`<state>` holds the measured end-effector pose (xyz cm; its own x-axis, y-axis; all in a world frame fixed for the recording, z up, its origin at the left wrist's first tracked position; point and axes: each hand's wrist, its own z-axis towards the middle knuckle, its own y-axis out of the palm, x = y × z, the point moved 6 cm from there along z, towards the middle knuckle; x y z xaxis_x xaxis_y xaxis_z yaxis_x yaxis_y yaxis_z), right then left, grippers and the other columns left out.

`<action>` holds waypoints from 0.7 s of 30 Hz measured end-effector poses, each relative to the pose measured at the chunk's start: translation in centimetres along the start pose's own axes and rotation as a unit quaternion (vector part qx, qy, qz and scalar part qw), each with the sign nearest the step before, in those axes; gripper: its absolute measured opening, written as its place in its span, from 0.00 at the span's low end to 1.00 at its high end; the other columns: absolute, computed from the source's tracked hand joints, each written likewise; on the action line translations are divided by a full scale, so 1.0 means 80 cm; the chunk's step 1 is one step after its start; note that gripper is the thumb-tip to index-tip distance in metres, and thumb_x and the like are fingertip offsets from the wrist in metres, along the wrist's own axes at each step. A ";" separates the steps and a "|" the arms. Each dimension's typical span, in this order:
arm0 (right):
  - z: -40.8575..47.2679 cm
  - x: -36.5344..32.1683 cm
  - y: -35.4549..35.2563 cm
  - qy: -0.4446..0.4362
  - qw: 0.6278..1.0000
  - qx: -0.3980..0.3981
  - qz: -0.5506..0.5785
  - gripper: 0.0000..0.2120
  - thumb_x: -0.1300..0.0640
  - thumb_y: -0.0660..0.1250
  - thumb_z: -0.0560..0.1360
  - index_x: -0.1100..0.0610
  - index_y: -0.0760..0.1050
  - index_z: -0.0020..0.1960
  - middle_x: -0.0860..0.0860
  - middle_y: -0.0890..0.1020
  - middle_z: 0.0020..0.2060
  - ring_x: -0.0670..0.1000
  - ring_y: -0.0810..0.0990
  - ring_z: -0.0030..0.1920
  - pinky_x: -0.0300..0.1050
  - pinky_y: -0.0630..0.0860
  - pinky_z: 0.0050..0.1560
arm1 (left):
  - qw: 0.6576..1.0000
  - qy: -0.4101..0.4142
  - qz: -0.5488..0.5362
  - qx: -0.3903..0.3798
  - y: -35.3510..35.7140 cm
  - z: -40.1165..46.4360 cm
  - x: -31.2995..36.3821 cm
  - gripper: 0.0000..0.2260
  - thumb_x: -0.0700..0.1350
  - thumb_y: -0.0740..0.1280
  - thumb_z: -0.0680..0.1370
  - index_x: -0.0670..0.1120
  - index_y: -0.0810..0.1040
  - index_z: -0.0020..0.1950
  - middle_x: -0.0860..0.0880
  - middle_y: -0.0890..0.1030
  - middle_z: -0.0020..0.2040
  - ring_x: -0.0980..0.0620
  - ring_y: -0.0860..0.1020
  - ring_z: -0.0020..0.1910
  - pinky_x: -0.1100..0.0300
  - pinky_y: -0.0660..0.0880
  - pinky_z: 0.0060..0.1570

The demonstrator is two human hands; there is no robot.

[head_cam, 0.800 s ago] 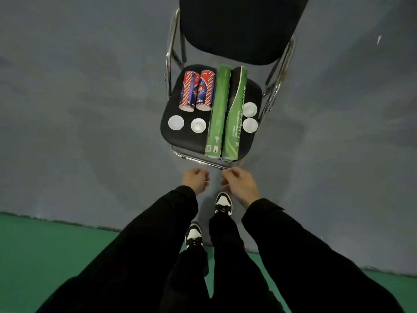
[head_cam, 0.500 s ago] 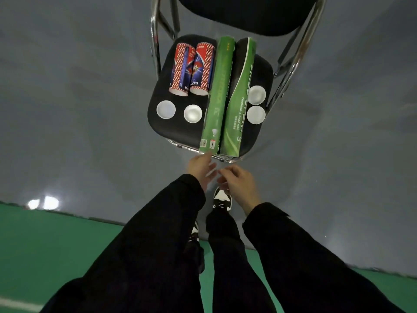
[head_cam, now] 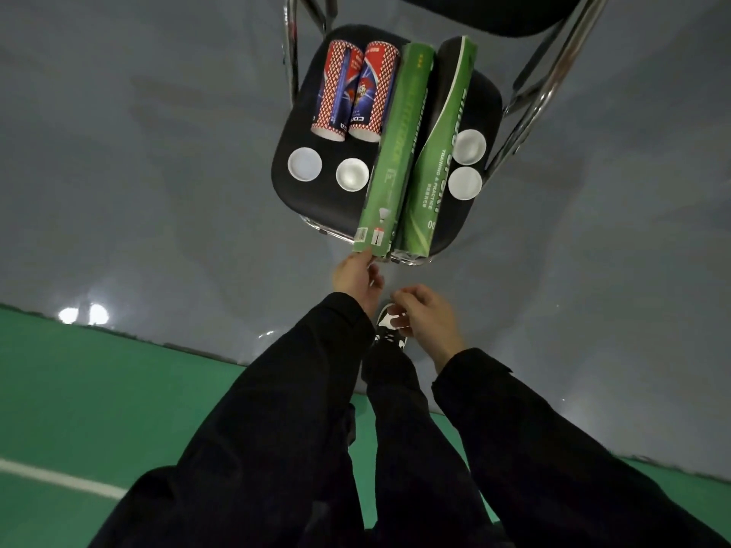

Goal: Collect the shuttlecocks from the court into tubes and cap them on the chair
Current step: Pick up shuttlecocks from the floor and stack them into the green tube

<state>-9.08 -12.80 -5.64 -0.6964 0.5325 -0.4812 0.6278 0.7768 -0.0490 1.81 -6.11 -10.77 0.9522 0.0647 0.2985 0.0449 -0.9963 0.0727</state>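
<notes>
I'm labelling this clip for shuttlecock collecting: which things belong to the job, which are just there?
For the job:
- two long green tubes
- two short red tubes
- four white caps
- chair
- left hand, at a green tube's end

Just there:
- shoe
- white court line

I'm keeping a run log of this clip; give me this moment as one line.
left hand: touching near end of long green cardboard tube | right hand: empty | black padded chair: four tubes, four white round caps off
</notes>
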 end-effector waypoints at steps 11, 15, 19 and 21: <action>-0.113 -0.068 0.014 -0.060 0.998 -0.008 -0.004 0.05 0.58 0.68 0.81 0.60 0.79 0.52 0.55 0.83 0.41 0.50 0.80 0.36 0.36 0.75 0.34 | 0.994 0.108 -0.021 0.016 -0.113 -0.191 0.053 0.07 0.35 0.65 0.83 0.41 0.76 0.45 0.47 0.76 0.35 0.56 0.69 0.30 0.65 0.69 0.29; -0.160 -0.080 0.047 -0.147 0.973 -0.070 -0.164 0.05 0.60 0.67 0.81 0.56 0.78 0.47 0.52 0.81 0.40 0.49 0.78 0.38 0.40 0.76 0.40 | 0.970 0.211 0.122 0.010 -0.171 -0.258 0.083 0.05 0.36 0.66 0.83 0.39 0.81 0.54 0.47 0.78 0.37 0.56 0.71 0.30 0.65 0.71 0.33; -0.226 -0.066 0.094 -0.284 0.891 -0.105 -0.338 0.06 0.58 0.70 0.78 0.50 0.77 0.54 0.45 0.81 0.47 0.48 0.80 0.48 0.44 0.77 0.51 | 0.896 0.360 0.256 0.037 -0.234 -0.330 0.110 0.06 0.41 0.68 0.81 0.40 0.79 0.46 0.45 0.81 0.37 0.59 0.77 0.33 0.64 0.75 0.33; -0.264 -0.058 0.122 -0.338 0.859 -0.102 -0.370 0.15 0.57 0.71 0.77 0.49 0.75 0.62 0.47 0.79 0.53 0.47 0.80 0.51 0.43 0.77 0.51 | 0.865 0.405 0.289 0.060 -0.273 -0.357 0.111 0.09 0.47 0.68 0.78 0.42 0.80 0.44 0.43 0.82 0.38 0.55 0.77 0.36 0.54 0.76 0.38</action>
<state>-7.03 -0.61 14.61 -0.4737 -0.3958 -0.7867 -0.0219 0.8984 -0.4387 0.64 17.80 17.49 0.3038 -0.4773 0.8245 -0.2913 -0.8705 -0.3966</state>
